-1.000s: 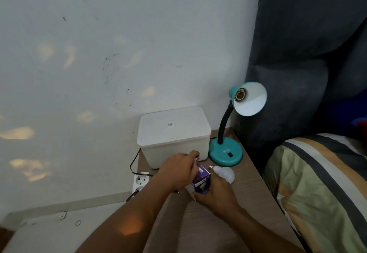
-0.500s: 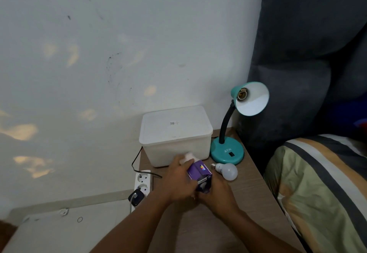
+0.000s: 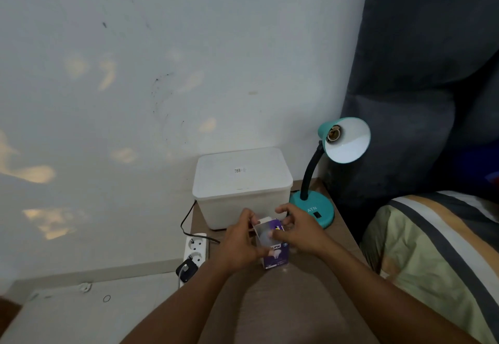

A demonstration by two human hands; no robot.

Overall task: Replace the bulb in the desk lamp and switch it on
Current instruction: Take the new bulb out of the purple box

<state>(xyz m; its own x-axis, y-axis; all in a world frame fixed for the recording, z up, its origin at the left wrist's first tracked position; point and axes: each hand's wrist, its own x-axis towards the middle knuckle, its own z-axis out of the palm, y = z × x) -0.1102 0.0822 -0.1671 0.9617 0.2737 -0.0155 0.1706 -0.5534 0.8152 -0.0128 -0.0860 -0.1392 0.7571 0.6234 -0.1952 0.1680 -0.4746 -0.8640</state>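
Note:
The teal desk lamp [image 3: 313,208] stands at the back right of the wooden bedside table [image 3: 297,303]. Its shade [image 3: 349,143] faces me and the socket [image 3: 333,134] is bare. In front of it, a small purple bulb box [image 3: 276,256] is tilted toward me with its top flap open. A white bulb [image 3: 266,235] shows inside. My left hand [image 3: 237,243] grips the box from the left. My right hand [image 3: 299,231] is at the box's open top, thumb at the opening against the bulb and fingers curled over the far edge. The loose bulb on the table is hidden behind my right hand.
A white lidded plastic tub [image 3: 243,181] sits against the wall behind the box. A white power strip [image 3: 195,247] with a black plug [image 3: 186,269] lies on the floor left of the table. A striped pillow [image 3: 437,249] and dark headboard [image 3: 418,100] are on the right.
The box's flap has been opened, so the bulb inside now shows. My right hand moved from the box's side to its open top and now covers the loose bulb on the table.

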